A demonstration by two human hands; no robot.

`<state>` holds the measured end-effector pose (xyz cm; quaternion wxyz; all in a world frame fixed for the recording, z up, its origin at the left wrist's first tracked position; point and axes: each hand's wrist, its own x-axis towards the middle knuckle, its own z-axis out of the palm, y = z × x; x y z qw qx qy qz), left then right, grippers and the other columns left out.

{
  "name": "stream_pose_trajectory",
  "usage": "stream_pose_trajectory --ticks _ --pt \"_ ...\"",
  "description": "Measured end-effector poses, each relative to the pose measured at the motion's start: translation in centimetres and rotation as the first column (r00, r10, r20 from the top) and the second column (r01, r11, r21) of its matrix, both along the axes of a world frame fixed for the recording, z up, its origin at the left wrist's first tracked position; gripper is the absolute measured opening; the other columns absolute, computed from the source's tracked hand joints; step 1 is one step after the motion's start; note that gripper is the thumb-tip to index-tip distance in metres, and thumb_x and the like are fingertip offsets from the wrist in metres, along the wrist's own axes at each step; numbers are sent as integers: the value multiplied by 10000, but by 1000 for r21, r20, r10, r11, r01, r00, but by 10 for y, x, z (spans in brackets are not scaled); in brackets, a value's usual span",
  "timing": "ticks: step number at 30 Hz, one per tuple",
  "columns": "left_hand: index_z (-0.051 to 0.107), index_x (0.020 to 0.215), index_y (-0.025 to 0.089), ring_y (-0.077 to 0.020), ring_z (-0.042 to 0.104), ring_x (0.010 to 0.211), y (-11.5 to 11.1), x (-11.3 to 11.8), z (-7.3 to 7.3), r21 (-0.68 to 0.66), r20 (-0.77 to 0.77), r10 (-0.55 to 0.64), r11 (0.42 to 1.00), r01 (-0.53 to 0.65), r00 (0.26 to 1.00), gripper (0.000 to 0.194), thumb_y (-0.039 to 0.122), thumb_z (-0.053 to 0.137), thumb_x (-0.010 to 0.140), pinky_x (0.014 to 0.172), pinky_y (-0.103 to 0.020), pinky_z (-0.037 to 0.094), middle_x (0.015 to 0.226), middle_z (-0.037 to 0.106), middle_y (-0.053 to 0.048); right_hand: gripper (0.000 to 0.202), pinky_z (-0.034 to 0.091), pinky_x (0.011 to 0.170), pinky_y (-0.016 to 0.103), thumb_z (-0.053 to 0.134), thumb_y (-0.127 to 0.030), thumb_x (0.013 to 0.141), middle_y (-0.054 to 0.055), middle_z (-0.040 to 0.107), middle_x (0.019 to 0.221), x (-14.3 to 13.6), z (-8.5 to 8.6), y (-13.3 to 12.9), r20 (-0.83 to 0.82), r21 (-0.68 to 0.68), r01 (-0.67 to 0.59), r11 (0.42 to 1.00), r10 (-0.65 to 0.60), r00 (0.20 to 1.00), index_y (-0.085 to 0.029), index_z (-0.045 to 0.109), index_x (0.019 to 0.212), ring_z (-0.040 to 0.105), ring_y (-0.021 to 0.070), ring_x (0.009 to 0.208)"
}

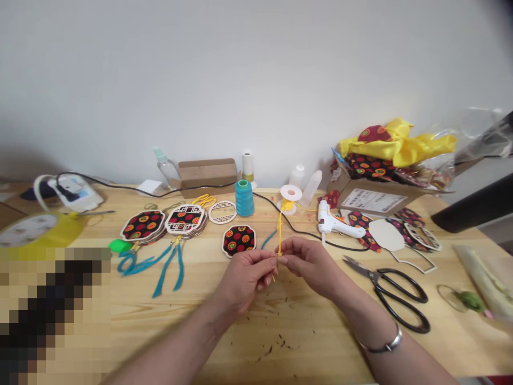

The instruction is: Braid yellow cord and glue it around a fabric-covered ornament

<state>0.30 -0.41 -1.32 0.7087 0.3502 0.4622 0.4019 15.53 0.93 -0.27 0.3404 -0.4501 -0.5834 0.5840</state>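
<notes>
My left hand (255, 269) and my right hand (301, 261) meet over the middle of the table, thumbs and fingertips pinched together. Between them runs a yellow cord (280, 235), rising toward a white spool (290, 193) wound with yellow; a short end pokes out below my left fingers. Exactly how the cord lies at the fingertips is hidden. Just left of my hands is a dark patterned fabric piece with a pale rim (239, 240). A blue strand (269, 239) lies behind my fingers. To the right rest black-handled scissors (385, 286), blades apart.
A white glue gun (340, 224) stands behind my right hand, with a black cable across the table. A teal thread cone (245, 199) is at the back. Stacked patterned pieces (185, 220) with blue tassels lie left. A cardboard box (374, 200) holding fabric stands back right.
</notes>
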Motion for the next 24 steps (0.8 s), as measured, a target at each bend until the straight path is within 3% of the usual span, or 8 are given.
stream_pose_trajectory --ticks 8,18,24 --pt "642 659 112 -13 390 396 -1 0 0 1 -4 -13 1000 13 1000 130 239 652 678 366 -146 205 533 540 27 128 328 439 209 606 -266 706 -24 528 575 -2 -2 0 17 -50 59 997 -58 998 -156 539 712 451 77 471" --pt "678 765 120 -37 447 448 -1 1 1 59 -49 -54 997 57 997 161 256 650 682 398 -159 283 582 572 14 145 299 465 201 524 -222 757 -53 430 521 -1 -4 2 180 153 73 986 -100 979 -168 485 629 359 71 485" --pt "655 679 116 -41 437 425 -2 1 4 78 -140 -53 995 65 989 151 266 638 688 389 -165 281 529 547 24 155 302 472 204 517 -225 758 -50 426 529 -1 -5 3 187 160 69 985 -99 977 -172 476 618 358 75 493"
